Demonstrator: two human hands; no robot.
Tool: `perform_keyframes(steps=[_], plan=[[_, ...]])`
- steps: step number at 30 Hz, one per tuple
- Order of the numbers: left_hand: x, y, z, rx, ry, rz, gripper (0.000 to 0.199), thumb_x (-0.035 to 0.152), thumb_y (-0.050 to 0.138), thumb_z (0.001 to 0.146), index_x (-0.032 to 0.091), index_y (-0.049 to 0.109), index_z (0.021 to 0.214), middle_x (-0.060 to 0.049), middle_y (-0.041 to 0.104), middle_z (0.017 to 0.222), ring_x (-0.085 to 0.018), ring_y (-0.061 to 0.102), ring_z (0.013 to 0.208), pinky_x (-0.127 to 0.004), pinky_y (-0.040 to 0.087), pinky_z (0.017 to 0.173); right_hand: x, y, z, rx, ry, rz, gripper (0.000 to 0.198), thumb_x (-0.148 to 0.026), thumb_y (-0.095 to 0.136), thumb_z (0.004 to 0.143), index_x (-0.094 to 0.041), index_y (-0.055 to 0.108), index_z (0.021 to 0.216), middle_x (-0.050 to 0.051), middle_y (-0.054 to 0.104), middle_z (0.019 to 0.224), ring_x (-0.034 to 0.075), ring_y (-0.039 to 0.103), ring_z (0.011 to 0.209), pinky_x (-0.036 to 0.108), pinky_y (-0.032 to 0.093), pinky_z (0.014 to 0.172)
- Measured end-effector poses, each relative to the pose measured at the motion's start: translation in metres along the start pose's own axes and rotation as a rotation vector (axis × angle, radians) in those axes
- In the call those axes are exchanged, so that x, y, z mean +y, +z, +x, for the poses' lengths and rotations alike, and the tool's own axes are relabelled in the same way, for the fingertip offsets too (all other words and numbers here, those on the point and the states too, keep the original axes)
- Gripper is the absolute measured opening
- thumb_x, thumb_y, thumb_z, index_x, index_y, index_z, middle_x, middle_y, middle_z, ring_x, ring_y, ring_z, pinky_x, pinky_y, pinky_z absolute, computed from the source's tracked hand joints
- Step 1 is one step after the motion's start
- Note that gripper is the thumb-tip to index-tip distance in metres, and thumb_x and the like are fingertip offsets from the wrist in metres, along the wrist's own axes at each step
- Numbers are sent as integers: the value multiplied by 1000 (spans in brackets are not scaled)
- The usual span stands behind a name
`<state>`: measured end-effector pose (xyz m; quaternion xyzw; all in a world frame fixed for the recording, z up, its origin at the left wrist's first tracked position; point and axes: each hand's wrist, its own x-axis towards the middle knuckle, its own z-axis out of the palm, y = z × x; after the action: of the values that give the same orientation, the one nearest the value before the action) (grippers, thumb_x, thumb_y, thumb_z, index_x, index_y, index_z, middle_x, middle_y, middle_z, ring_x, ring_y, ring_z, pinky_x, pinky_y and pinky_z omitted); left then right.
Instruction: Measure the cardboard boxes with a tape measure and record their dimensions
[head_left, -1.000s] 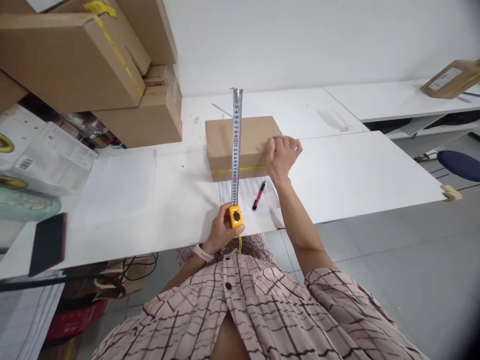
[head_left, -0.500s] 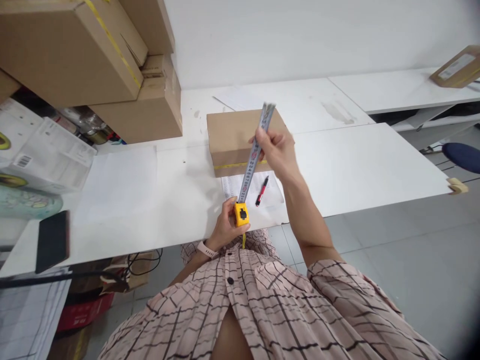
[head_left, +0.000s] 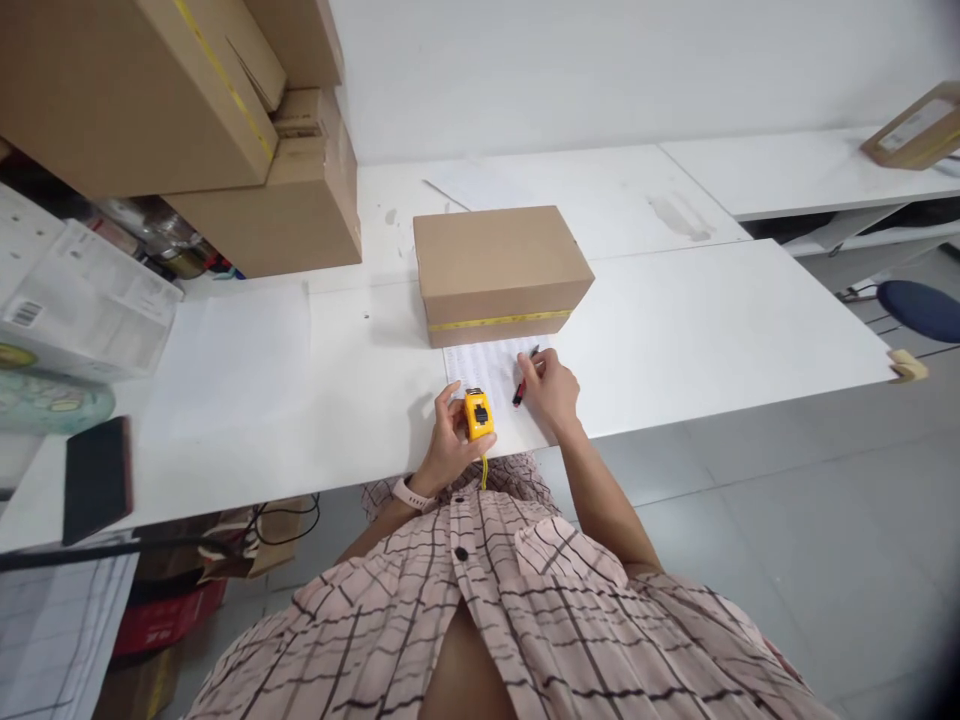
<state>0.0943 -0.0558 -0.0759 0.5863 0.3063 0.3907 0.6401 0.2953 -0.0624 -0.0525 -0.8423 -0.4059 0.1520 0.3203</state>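
Observation:
My left hand (head_left: 448,440) is wrapped around a yellow tape measure (head_left: 478,416) at the table's front edge. Its blade is wound in, and a yellow strap hangs below the case. Over the printed sheet (head_left: 495,372), my right hand (head_left: 551,390) pinches a red and black pen (head_left: 518,393), which still lies on the paper. Part of the pen is hidden behind the fingers. Just beyond the sheet sits a closed cardboard box (head_left: 502,255) with a yellow band along its lower front.
Large cardboard boxes (head_left: 262,220) are stacked at the back left. Blank-looking paper (head_left: 232,365) and a dark phone (head_left: 97,480) lie on the left of the white table (head_left: 697,330). A blue stool seat (head_left: 930,310) stands off to the right.
The metal blade, stretched up between both hands before, has gone back into the case. My right hand has let go of it and come down onto the pen.

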Motion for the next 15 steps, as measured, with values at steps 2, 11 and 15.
perform_keyframes(steps=[2, 11, 15], plan=[[4, -1, 1, 7, -8, 26, 86, 26, 77, 76, 27, 25, 143, -3, 58, 105, -18, 64, 92, -33, 54, 81, 4, -4, 3, -58, -23, -186, 47, -62, 53, 91, -21, 54, 115, 9, 71, 92, 27, 64, 84, 33, 41, 71], [37, -14, 34, 54, 158, 1098, 65, 16, 68, 79, 19, 44, 138, -15, 62, 129, -33, 61, 114, -52, 49, 100, 12, -17, -21, -142, -87, -279, 46, -21, 44, 90, -16, 50, 136, 16, 69, 112, 29, 66, 88, 38, 46, 75], [33, -12, 44, -60, 230, 1374, 51, 11, 56, 86, 13, 50, 137, -20, 53, 146, -38, 51, 132, -58, 41, 111, 34, -22, -25, -49, -16, 177, 44, -23, 44, 85, -18, 61, 125, 7, 69, 85, 23, 62, 71, 37, 48, 70]])
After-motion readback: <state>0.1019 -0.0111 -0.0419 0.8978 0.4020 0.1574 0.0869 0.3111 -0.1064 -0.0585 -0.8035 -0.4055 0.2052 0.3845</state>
